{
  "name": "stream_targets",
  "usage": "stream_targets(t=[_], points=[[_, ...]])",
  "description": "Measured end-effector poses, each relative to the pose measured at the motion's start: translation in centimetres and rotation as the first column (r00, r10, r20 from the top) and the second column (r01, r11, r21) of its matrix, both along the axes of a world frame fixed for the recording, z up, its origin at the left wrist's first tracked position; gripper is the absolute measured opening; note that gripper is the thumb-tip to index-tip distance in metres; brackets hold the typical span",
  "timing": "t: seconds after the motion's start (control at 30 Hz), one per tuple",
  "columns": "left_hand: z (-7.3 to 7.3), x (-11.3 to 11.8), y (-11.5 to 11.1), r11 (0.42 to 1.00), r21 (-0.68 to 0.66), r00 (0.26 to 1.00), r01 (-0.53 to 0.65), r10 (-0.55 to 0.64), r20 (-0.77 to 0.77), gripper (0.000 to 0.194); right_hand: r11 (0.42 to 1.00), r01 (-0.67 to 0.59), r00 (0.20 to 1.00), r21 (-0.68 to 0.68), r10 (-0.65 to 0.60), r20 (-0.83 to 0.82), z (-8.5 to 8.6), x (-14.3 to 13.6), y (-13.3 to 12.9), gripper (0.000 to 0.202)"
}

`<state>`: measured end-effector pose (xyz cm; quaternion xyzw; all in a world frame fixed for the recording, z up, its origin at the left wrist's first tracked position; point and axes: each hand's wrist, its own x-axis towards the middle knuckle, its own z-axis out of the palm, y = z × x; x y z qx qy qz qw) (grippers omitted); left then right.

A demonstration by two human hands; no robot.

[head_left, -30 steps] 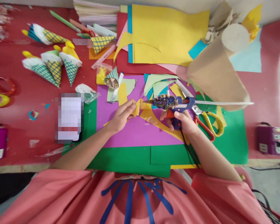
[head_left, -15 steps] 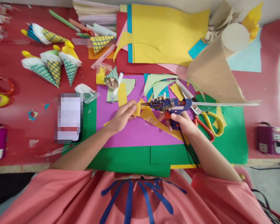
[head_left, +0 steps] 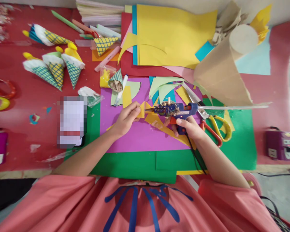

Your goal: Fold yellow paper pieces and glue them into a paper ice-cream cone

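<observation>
A small folded yellow paper piece is pinched between the thumb and fingers of my left hand. My right hand is wrapped round the handle of a blue glue gun, with fingers by its orange-red trigger. The gun's nozzle points left and meets or nearly meets the paper's right edge. A long clear glue stick sticks out of the gun's back. Under the gun, yellow paper strips lie on a purple sheet.
Scissors lie right of my right hand, and a large brown paper cone stands behind them. A phone is at left, below several small decorated cones. A patterned cone and a marker lie behind my left hand.
The glue gun has shifted slightly left, its nozzle now at the paper's edge. The paper piece in my left hand has tilted and moved slightly left.
</observation>
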<state>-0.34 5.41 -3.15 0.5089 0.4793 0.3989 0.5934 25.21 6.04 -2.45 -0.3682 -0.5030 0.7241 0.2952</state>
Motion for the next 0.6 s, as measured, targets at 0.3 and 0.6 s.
stream_targets(t=[0.3,0.6], points=[[-0.10,-0.08,0.06,0.996,-0.037,0.996,-0.083,0.082,-0.032,0.033,0.998,-0.048,0.995,-0.027,0.051,0.085,0.19,0.25,-0.13,0.040],[-0.05,0.02,0.30,0.993,0.062,0.989,-0.104,0.110,-0.095,0.035,0.999,-0.049,0.996,-0.016,0.050,0.069,-0.18,0.40,0.01,0.041]])
